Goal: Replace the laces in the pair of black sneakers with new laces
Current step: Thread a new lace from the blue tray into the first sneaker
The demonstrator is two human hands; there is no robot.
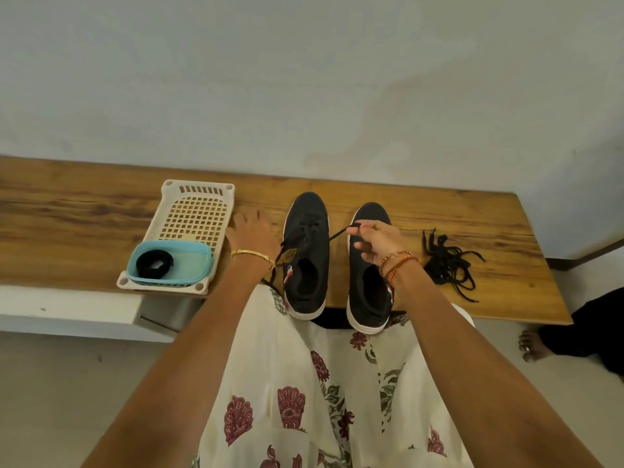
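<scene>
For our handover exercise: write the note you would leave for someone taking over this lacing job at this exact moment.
Right hand pinches one end of the lace running from the left sneaker.
Left hand is open, fingers spread on the bench beside that sneaker.
Left sneaker is partly laced, its other end trailing off the near edge.
Right sneaker shows no lace.
Loose black laces lie in a pile to the right.
A coiled black lace sits in the blue tub on the cream tray.
Left: finish the left sneaker, lace the right.
</scene>
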